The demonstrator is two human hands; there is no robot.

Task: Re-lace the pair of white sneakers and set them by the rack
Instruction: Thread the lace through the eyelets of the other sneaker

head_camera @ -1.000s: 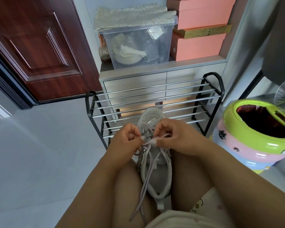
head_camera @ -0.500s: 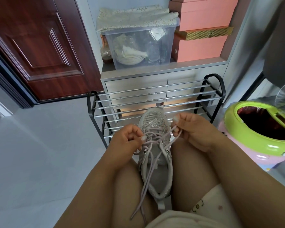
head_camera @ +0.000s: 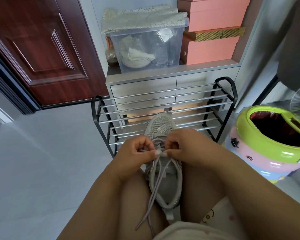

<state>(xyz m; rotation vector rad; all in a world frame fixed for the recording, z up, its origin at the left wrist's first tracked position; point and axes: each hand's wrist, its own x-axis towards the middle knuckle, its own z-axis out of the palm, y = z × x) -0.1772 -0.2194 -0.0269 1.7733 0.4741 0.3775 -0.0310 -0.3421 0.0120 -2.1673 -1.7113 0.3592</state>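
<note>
A pale grey sneaker with glittery trim is held between the knees, its grey lace pinched by the left hand and right hand.

Soft even daylight, sharp centre, wide-angle bending at edges.

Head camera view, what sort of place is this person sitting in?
Probably a home entryway: a wooden door, a metal shoe rack against a low cabinet, and stacked storage boxes above it.
</note>
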